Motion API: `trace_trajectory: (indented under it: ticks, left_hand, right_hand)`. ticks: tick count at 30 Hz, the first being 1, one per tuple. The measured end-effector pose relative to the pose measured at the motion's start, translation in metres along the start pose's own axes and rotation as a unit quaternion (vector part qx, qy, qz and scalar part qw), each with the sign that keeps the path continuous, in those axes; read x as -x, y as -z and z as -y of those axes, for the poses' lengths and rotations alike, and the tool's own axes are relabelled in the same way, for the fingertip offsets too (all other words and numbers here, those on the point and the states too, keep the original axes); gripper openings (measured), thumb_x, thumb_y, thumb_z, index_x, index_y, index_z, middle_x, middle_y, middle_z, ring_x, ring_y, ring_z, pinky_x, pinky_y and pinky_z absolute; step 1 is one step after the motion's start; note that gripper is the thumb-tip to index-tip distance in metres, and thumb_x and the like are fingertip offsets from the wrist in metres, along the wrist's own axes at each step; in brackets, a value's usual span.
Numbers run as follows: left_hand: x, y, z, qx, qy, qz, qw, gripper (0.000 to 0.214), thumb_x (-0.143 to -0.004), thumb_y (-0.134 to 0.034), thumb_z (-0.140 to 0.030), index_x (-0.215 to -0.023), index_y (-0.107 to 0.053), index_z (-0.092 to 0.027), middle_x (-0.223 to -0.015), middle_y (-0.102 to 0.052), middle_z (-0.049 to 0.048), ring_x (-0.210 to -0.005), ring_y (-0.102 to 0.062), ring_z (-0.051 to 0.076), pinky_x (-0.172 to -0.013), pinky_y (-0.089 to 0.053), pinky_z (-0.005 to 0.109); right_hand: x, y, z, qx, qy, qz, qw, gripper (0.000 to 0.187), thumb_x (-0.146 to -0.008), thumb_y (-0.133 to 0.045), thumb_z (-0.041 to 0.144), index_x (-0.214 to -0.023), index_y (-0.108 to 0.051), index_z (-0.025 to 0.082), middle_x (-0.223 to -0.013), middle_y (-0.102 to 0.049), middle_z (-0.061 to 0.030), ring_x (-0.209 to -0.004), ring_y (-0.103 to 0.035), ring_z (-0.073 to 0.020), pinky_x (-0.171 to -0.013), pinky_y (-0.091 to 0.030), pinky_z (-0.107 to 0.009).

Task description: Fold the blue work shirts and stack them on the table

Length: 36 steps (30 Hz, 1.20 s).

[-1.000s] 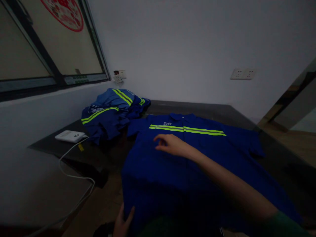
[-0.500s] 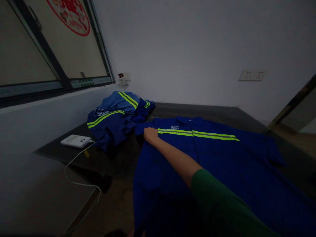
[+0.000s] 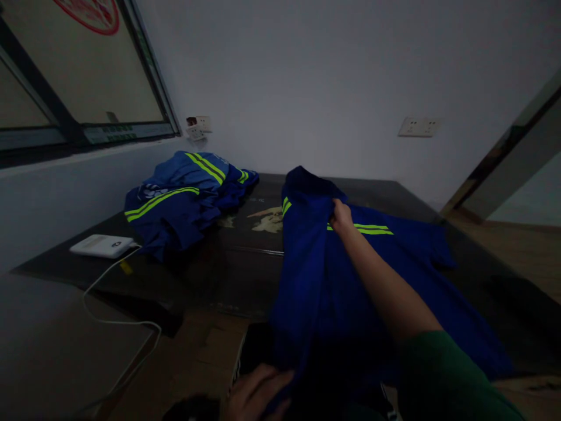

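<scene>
A dark blue work shirt [image 3: 372, 280] with yellow-green reflective stripes lies on the dark table, its left side folded over toward the middle. My right hand [image 3: 340, 215] is closed on the folded part near the chest stripe, and the collar area bulges up just behind it. Low in the view, my left hand [image 3: 258, 393] grips the shirt's lower edge, with the fingers curled round the cloth. The shirt's lower middle is too dark to make out.
A heap of blue striped garments [image 3: 175, 193] sits on the table [image 3: 236, 275] at the left. Beside it lies a white device [image 3: 103, 246], its white cable [image 3: 99, 318] hanging over the edge. Wall sockets [image 3: 418, 126] and a window [image 3: 109, 70] are behind.
My right hand has carried the shirt's left side over to the right, baring part of the table. My left hand has come further into view at the lower edge. The view has shifted right.
</scene>
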<state>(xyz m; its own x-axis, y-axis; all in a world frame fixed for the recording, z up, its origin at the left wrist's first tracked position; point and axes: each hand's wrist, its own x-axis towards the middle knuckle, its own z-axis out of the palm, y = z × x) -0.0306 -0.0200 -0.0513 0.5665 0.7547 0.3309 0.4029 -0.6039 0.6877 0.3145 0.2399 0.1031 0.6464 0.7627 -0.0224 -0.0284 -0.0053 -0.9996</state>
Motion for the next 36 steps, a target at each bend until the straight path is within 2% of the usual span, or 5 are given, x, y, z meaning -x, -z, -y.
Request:
trace_trajectory:
  ticks: [5, 14, 22, 28, 36]
  left_hand:
    - [-0.021, -0.024, -0.012, -0.059, -0.091, 0.15, 0.983, 0.071, -0.078, -0.048, -0.003, -0.139, -0.046, -0.038, -0.107, -0.065, 0.0038, -0.086, -0.067, 0.014, -0.076, -0.054, 0.02]
    - [-0.019, -0.04, -0.014, 0.038, -0.031, 0.219, 0.974, 0.066, -0.076, -0.062, -0.013, -0.137, -0.048, -0.035, -0.119, -0.059, 0.0051, -0.098, -0.064, 0.017, -0.084, -0.052, 0.023]
    - [-0.034, -0.004, 0.015, 0.114, 0.216, -0.113, 0.963, 0.032, -0.085, -0.055, -0.046, -0.088, -0.068, -0.017, -0.084, -0.069, 0.0079, -0.083, -0.066, 0.022, -0.078, -0.053, 0.033]
    - [-0.04, -0.015, 0.025, 0.17, 0.233, -0.07, 0.955, 0.04, -0.08, -0.06, -0.042, -0.112, -0.065, -0.018, -0.112, -0.069, 0.0104, -0.107, -0.063, 0.025, -0.097, -0.047, 0.039]
    - [-0.044, -0.031, 0.022, 0.247, 0.251, 0.0, 0.936, 0.044, -0.088, -0.05, -0.047, -0.115, -0.066, -0.017, -0.118, -0.068, 0.0092, -0.11, -0.062, 0.025, -0.102, -0.043, 0.039]
  right_hand:
    - [0.004, 0.069, -0.038, -0.027, -0.058, -0.019, 0.998, 0.026, -0.071, -0.057, 0.005, -0.093, -0.053, 0.019, -0.06, -0.055, 0.0064, -0.056, -0.054, -0.0096, -0.055, -0.051, -0.022]
    - [-0.014, 0.083, -0.049, 0.056, -0.047, 0.056, 0.996, 0.044, -0.077, -0.061, 0.009, -0.118, -0.055, 0.022, -0.082, -0.064, 0.0014, -0.063, -0.059, -0.0095, -0.059, -0.055, -0.027]
    - [-0.016, 0.094, -0.043, 0.259, -0.027, 0.084, 0.962, 0.039, -0.066, -0.065, -0.001, -0.102, -0.065, 0.012, -0.091, -0.065, -0.0091, -0.084, -0.064, -0.0228, -0.077, -0.054, -0.039]
    - [0.012, 0.06, -0.007, 0.546, 0.275, 0.052, 0.79, 0.039, -0.08, -0.054, 0.012, -0.119, -0.061, 0.016, -0.121, -0.058, -0.0146, -0.118, -0.05, -0.0294, -0.097, -0.043, -0.041]
    - [0.09, -0.038, 0.006, 0.675, 0.257, 0.24, 0.649, 0.035, -0.09, -0.053, 0.037, -0.111, -0.068, 0.013, -0.115, -0.065, -0.0188, -0.108, -0.06, -0.0307, -0.087, -0.047, -0.041]
